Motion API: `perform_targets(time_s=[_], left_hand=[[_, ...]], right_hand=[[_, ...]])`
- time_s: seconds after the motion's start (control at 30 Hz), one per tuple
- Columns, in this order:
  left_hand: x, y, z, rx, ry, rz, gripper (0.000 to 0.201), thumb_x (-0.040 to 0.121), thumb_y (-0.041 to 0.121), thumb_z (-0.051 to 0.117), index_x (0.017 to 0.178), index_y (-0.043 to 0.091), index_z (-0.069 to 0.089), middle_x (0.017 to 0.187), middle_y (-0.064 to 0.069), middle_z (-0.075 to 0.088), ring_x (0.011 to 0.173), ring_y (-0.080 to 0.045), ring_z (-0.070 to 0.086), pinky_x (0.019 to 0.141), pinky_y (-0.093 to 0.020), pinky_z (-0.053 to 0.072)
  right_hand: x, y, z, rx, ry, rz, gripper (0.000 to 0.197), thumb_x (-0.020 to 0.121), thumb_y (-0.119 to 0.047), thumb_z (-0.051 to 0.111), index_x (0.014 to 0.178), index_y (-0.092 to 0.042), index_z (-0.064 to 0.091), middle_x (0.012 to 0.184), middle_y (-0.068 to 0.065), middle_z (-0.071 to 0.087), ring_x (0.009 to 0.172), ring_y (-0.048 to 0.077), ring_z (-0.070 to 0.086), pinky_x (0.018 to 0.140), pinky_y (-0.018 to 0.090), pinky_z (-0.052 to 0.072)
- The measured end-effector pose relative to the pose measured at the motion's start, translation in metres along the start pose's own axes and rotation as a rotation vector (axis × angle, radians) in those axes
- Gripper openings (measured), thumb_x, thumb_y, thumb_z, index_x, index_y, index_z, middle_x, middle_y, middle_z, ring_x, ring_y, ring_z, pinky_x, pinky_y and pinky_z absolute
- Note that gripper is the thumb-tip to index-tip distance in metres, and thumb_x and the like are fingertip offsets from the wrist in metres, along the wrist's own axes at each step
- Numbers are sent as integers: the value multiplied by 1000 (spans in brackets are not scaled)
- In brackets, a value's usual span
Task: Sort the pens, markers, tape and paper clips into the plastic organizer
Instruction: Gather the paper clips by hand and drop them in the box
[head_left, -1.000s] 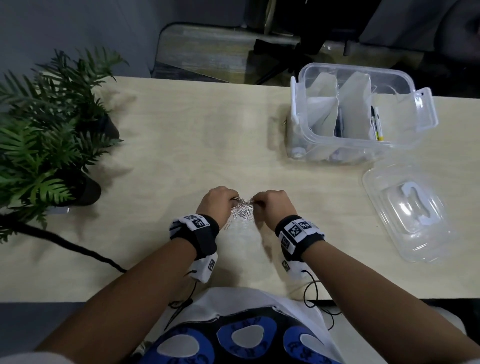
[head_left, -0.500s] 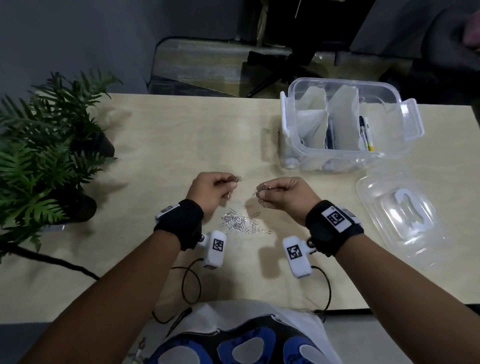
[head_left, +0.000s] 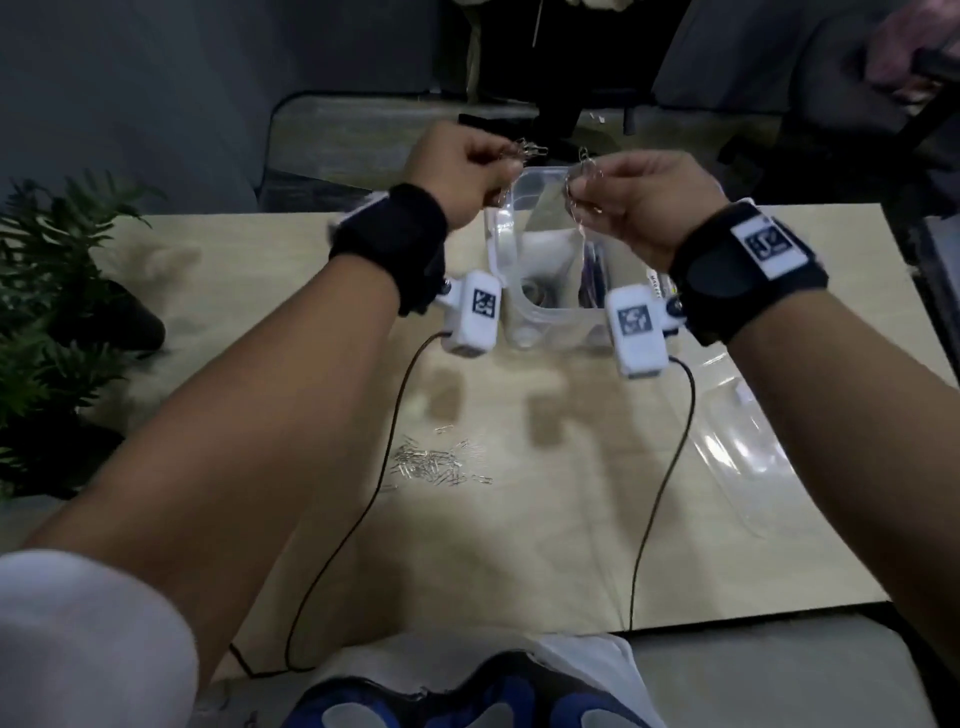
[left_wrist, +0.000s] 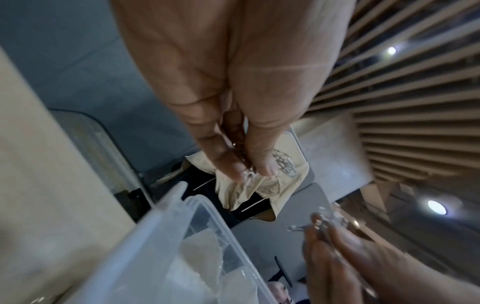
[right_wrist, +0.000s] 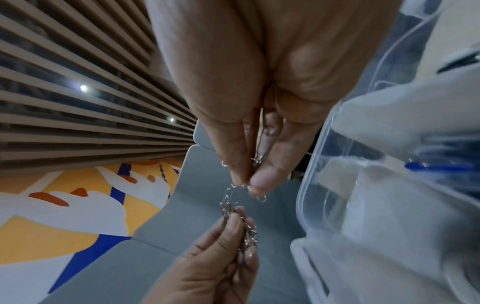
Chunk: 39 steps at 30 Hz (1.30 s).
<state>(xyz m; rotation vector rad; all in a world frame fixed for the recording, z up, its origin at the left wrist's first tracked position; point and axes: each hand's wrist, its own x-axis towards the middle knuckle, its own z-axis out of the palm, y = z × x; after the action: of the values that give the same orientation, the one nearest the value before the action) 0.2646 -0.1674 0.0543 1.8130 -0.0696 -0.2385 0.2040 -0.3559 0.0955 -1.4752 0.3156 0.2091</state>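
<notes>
Both hands are raised over the clear plastic organizer (head_left: 501, 249), each pinching a small bunch of silver paper clips. My left hand (head_left: 467, 174) holds its clips (head_left: 166, 150) above the organizer's left rim. My right hand (head_left: 631, 195) holds clips (head_left: 584, 166) over the middle of the box. The left wrist view shows thumb and fingers closed on clips (left_wrist: 246, 174) above the organizer rim (left_wrist: 166, 222). In the right wrist view clips (right_wrist: 255, 191) dangle from the pinch beside the organizer wall (right_wrist: 314, 179). Several loose paper clips (head_left: 439, 465) lie on the table. Blue pens (right_wrist: 441, 166) sit inside.
The organizer's clear lid (head_left: 743, 447) lies on the table to the right. A potted fern (head_left: 57, 312) stands at the left edge. The wrist-camera cables (head_left: 363, 493) hang down across the wooden table (head_left: 545, 545). Dark furniture stands behind the table.
Both hands have lifted from the pile of clips on the table and moved forward and up to above the organizer, each carrying a bunch. Part of the pile stays on the table.
</notes>
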Motion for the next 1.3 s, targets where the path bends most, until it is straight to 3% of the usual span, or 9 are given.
perform_targets(time_s=[0.13, 0.3, 0.47, 0.63, 0.73, 1.0, 1.07, 1.2, 1.3], left_hand=[[26, 15, 26, 286, 12, 3, 2, 85, 14, 73, 85, 16, 73, 68, -2, 68, 53, -9, 59, 61, -29, 56], [37, 13, 44, 596, 23, 17, 11, 85, 18, 73, 94, 19, 78, 86, 0, 72, 78, -11, 67, 59, -14, 43], [38, 10, 51, 650, 27, -15, 14, 85, 16, 71, 98, 20, 76, 105, -5, 69, 87, -15, 68, 70, -16, 43], [32, 18, 50, 631, 53, -19, 14, 89, 12, 65, 95, 17, 76, 74, 5, 66, 73, -11, 67, 53, -13, 45], [20, 23, 43, 553, 72, -11, 12, 89, 13, 64, 84, 17, 73, 66, 9, 65, 67, -14, 69, 65, -26, 58], [-63, -21, -27, 651, 103, 23, 9, 90, 18, 63, 95, 18, 71, 89, 6, 66, 76, -12, 57, 72, -21, 42], [-98, -54, -44, 726, -30, -98, 16, 85, 20, 72, 101, 22, 68, 92, 5, 66, 75, -16, 59, 75, -24, 45], [-167, -127, -56, 989, -542, -411, 74, 71, 37, 85, 134, 36, 46, 118, 0, 53, 96, -19, 56, 78, -29, 40], [-208, -165, -56, 1039, -612, -479, 98, 67, 38, 87, 142, 37, 25, 134, -2, 34, 106, -27, 55, 83, -34, 45]], right_hand=[[41, -1, -8, -148, 56, -9, 8, 80, 9, 71, 81, 1, 69, 69, 11, 67, 62, 19, 67, 69, 26, 58], [79, 16, -12, -465, 122, 1, 7, 77, -1, 78, 81, -6, 75, 79, 13, 72, 73, 24, 73, 72, 35, 61], [96, 26, -12, -665, 128, -8, 17, 76, -3, 77, 72, -19, 74, 81, 7, 74, 75, 19, 74, 70, 33, 62], [83, 19, -11, -703, 108, -44, 18, 90, -1, 62, 89, -13, 75, 93, 6, 72, 79, 18, 73, 64, 25, 61], [63, 10, -13, -702, 113, -118, 17, 93, -4, 59, 88, -12, 73, 89, 5, 73, 74, 14, 73, 58, 19, 57], [-35, 38, 18, -399, -367, -121, 7, 92, 0, 60, 98, 1, 65, 90, 19, 70, 70, 20, 68, 65, 36, 58], [-59, 74, 26, -471, -474, -42, 10, 92, 0, 61, 101, -1, 65, 87, 16, 70, 69, 20, 67, 67, 36, 58], [-84, 174, 35, -1066, -567, 8, 30, 82, -25, 74, 109, -14, 66, 99, 2, 69, 85, 19, 65, 81, 32, 53], [-95, 220, 37, -1297, -550, 66, 62, 76, -37, 79, 126, -14, 52, 119, 7, 54, 105, 24, 56, 92, 32, 47]])
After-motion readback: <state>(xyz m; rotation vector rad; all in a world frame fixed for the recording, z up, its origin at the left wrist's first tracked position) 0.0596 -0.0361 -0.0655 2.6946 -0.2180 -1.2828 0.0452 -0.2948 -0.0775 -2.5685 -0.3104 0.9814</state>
